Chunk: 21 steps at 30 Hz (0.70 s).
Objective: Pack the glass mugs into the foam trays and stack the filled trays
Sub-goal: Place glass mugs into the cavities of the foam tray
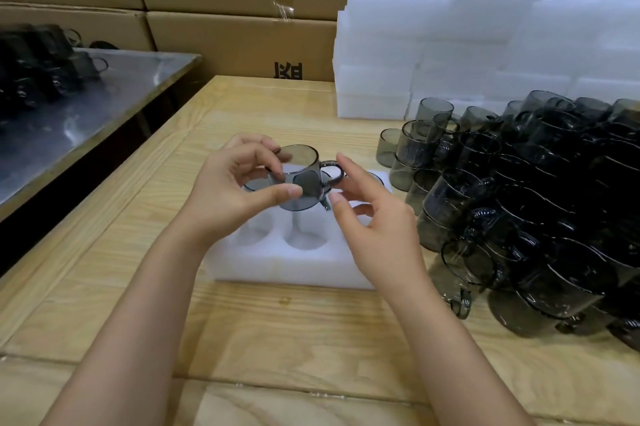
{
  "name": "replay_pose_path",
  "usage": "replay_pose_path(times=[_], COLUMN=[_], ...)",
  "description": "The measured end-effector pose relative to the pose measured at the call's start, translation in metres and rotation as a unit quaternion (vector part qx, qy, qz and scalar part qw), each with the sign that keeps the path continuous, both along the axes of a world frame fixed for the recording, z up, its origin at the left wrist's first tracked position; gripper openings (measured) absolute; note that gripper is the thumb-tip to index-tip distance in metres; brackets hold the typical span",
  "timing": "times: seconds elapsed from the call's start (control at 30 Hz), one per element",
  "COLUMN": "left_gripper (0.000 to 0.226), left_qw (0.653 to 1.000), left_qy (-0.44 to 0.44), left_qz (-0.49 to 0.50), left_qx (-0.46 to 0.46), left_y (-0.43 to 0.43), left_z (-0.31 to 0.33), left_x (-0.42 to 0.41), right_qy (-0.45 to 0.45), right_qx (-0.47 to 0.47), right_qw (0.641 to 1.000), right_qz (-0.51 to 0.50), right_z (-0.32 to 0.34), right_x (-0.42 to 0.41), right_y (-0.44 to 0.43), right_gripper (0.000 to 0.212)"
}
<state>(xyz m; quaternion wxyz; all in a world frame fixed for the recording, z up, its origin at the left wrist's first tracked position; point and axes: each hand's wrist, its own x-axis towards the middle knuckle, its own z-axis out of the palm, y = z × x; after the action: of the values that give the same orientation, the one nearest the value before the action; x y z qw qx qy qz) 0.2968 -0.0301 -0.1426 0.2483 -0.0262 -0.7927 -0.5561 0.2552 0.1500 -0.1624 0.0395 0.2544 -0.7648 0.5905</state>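
I count one smoked-glass mug [298, 176] in the air, held upright over the far half of a single white foam tray [294, 263] that lies flat on the wooden table [277, 332]. My left hand [230, 190] pinches the mug, thumb on its near wall and fingers curled over the far rim, with the handle pointing right. My right hand [377, 218] is loosely spread just beside that handle; whether a fingertip touches the glass I cannot tell.

In the tray I see two empty round pockets on the near side. Along its far edge at least two pockets seem to hold mugs already, one rim showing under my left hand and another past my right fingers; the total number of pockets is hidden by my hands.

To the right stands a pile of loose mugs [540, 218], stacked in layers and too many and too overlapped to count; it comes close to the tray's right end. Behind it are stacks of foam trays [450, 45], several columns of uneven height, number unclear.

The table is pale pine planks. To the left, apart from it, is a steel-topped table [104, 93] carrying more dark mugs, blurred. Brown cardboard boxes [242, 31] with black print wall off the back.
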Motion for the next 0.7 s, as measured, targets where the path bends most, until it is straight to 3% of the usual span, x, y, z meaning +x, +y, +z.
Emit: replay_pose_path(times=[0.1, 0.3, 0.4, 0.53, 0.7], left_gripper=[0.023, 0.036, 0.029, 0.050, 0.042], left_qw=[1.000, 0.988, 0.987, 0.998, 0.989], left_qy=[0.015, 0.051, 0.053, 0.029, 0.024], left_qz=[0.020, 0.072, 0.059, -0.029, -0.092], left_qx=[-0.010, -0.126, -0.136, -0.056, 0.116], left_y=[0.005, 0.019, 0.022, 0.016, 0.001], left_z=[-0.001, -0.005, -0.001, 0.002, 0.001], left_x=[-0.002, -0.003, 0.000, 0.002, 0.002], right_qy=[-0.019, -0.070, -0.098, -0.119, -0.070], right_qx=[0.025, -0.063, -0.066, -0.075, -0.014], right_qw=[0.999, 0.995, 0.991, 0.988, 0.997], right_qz=[0.032, 0.039, 0.064, 0.069, 0.029], right_z=[-0.002, -0.001, 0.003, 0.008, 0.010], right_x=[0.002, 0.007, 0.007, 0.000, -0.003], right_y=[-0.003, -0.010, -0.016, -0.016, -0.017], right_gripper=[0.058, 0.040, 0.052, 0.062, 0.055])
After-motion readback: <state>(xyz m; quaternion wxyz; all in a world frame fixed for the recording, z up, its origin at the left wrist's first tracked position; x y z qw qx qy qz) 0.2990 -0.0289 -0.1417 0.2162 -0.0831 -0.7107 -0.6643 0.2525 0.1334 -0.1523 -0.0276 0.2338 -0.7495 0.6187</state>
